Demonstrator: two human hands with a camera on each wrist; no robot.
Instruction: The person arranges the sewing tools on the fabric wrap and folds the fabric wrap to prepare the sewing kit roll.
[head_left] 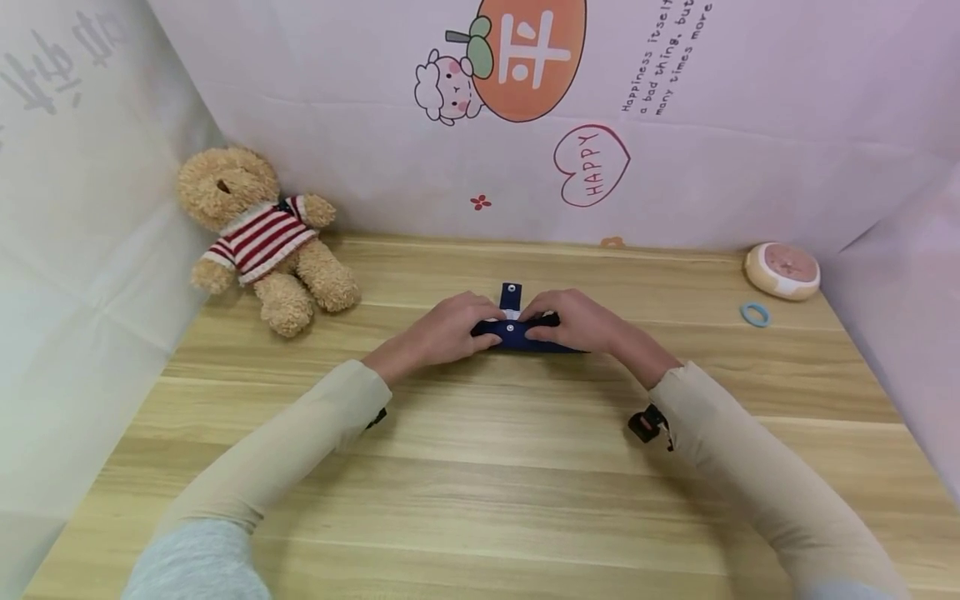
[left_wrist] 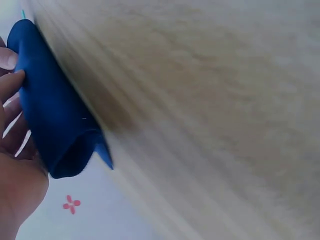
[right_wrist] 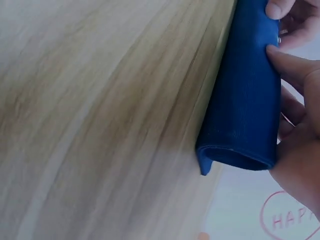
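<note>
A dark blue cloth roll (head_left: pixel 513 336) lies across the table in front of me, with a snap stud on its front. Beyond it a short strap (head_left: pixel 511 297) with another snap points away, and a whitish patch shows at its base. My left hand (head_left: pixel 457 327) holds the roll left of the strap, thumb on the near side and fingers over the top. On the other side of the strap my right hand (head_left: pixel 576 322) grips it the same way. In the right wrist view the roll (right_wrist: pixel 242 95) has a hollow end and a loose edge flap below.
A teddy bear (head_left: pixel 270 237) in a striped shirt leans at the back left. At the back right sit a round cream-and-pink object (head_left: pixel 782 271) and a light blue ring (head_left: pixel 754 314). A printed white cloth (head_left: pixel 360 158) walls the wooden table (head_left: pixel 480 483).
</note>
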